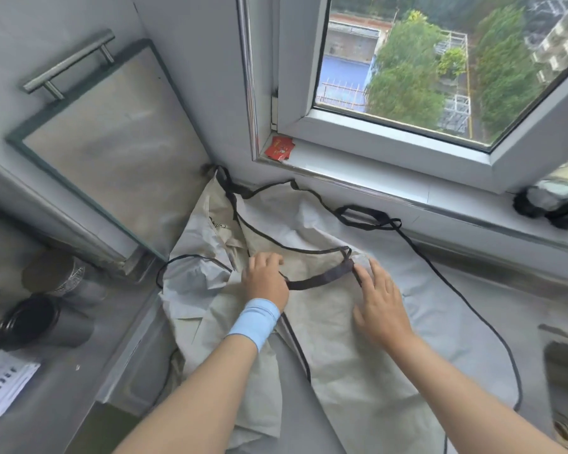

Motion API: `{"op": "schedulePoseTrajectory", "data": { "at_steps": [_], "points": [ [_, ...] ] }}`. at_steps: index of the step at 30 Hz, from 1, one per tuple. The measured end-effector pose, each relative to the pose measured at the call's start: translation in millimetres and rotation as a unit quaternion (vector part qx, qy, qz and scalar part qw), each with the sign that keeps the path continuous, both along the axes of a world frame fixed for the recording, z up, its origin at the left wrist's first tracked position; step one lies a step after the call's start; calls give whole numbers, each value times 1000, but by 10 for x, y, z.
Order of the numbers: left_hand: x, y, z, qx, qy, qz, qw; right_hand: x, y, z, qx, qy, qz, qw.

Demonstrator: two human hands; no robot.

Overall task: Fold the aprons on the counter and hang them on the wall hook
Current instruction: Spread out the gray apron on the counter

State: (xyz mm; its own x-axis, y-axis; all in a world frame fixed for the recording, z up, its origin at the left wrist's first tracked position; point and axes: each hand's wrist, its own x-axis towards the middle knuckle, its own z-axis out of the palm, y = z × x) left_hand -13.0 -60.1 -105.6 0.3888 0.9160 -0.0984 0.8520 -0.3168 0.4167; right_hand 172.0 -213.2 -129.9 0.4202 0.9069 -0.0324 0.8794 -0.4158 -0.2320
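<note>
Left hand (pixel 265 280) fingers clamped on dark strap (pixel 322 280); right hand (pixel 379 303) flat, fingers apart, on apron (pixel 335 339).

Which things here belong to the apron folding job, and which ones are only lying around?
Part of the job:
- beige aprons spread on the counter
- dark neck strap between the hands
- left hand and right hand, both on the cloth

Just lying about:
- red card on the window sill
- black cup
- clear jar
- cabinet handle
</note>
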Motion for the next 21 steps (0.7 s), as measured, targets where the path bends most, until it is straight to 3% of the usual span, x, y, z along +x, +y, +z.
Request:
{"op": "schedulePoseTrajectory", "data": {
  "at_steps": [2,6,8,13,15,21],
  "points": [
    [-8,-244,84,-73,-15,57,996,-14,-150,10,7,22,-13,1000],
    [39,-747,84,-291,113,103,944,5,-397,-23,14,83,4,996],
    [60,-976,49,-328,77,154,929,30,-518,-43,10,130,28,991],
    [66,-1396,24,-319,3,273,908,168,-919,-169,-48,186,39,981],
    [32,-1478,-36,-314,-12,271,910,226,-1086,-236,-83,175,52,980],
    [3,-1277,242,-203,-48,192,959,16,-1498,-115,-100,171,44,979]
  ]
}}
